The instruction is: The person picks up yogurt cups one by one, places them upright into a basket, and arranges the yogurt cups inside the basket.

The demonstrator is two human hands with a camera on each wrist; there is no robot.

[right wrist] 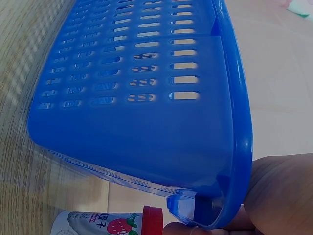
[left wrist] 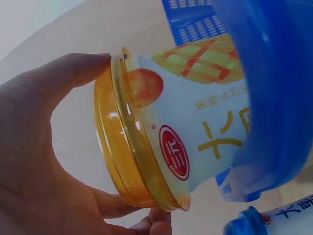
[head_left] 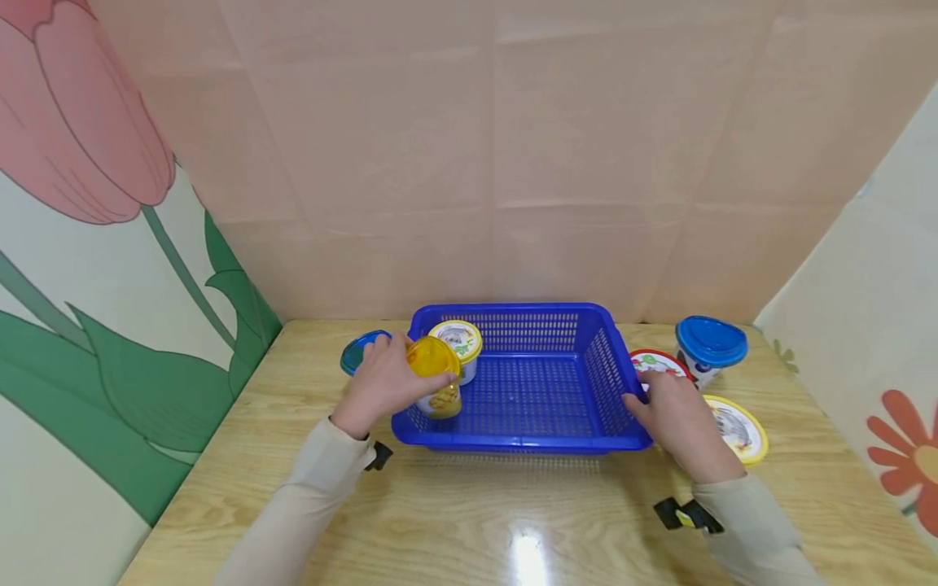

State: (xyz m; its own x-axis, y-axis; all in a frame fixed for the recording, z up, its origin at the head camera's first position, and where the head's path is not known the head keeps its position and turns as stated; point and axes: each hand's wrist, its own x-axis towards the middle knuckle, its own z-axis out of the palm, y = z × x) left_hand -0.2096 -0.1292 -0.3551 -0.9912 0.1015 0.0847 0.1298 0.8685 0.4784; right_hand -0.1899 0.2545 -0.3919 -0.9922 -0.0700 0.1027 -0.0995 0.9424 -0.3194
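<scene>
My left hand (head_left: pixel 381 378) holds a yogurt cup (head_left: pixel 443 404) by its clear amber lid, over the left end of a blue plastic basket (head_left: pixel 523 442). In the left wrist view, the thumb and fingers are round the lid of this cup (left wrist: pixel 195 112), and the basket's rim (left wrist: pixel 279 98) hides its base. Just behind it, a yellow-rimmed cup (head_left: pixel 458 336) stands inside the basket. My right hand (head_left: pixel 681 419) grips the basket's right rim near the front corner. In the right wrist view, fingers curl at the rim (right wrist: pixel 239 137).
Left of the basket, partly behind my left hand, is a blue-lidded cup (head_left: pixel 357 354). On the right are a red-lidded cup (head_left: pixel 659 360) with a strawberry print, another blue-lidded cup (head_left: pixel 711 342) and a yellow-rimmed lid (head_left: pixel 738 427). A paper-covered wall (head_left: pixel 491 163) rises behind the wooden table (head_left: pixel 440 521).
</scene>
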